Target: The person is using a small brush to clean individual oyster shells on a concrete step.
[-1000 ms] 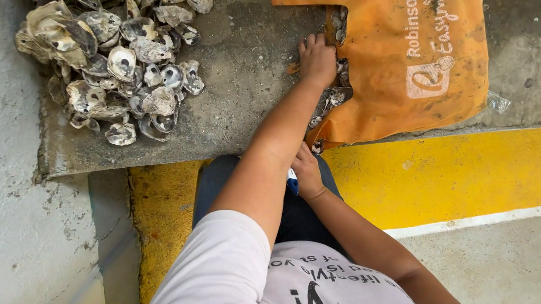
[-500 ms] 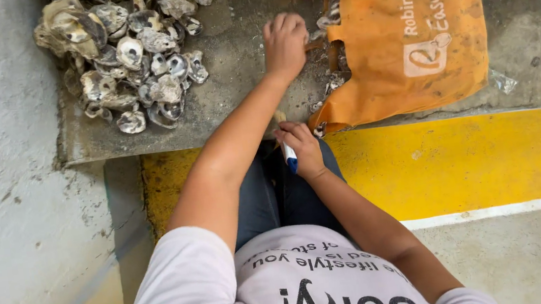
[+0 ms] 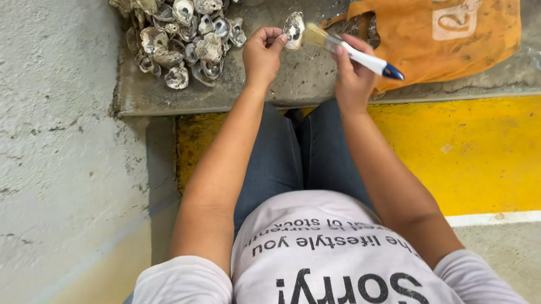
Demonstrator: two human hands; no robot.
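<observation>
My left hand (image 3: 263, 52) pinches a pale oyster shell (image 3: 294, 28) and holds it up over the grey concrete ledge (image 3: 290, 82). My right hand (image 3: 350, 68) grips a small paintbrush (image 3: 354, 53) with a white handle and blue tip. Its bristles touch the shell's right edge. Both hands are raised in front of my knees.
A heap of several oyster shells (image 3: 181, 26) lies on the ledge at the upper left. An orange cloth bag (image 3: 444, 10) with more shells at its mouth lies to the right. A yellow painted floor strip (image 3: 507, 145) runs below the ledge; a concrete wall (image 3: 34, 165) stands at left.
My left hand left the bag's mouth and came back holding a shell. My right hand rose from my lap with the brush and met the shell.
</observation>
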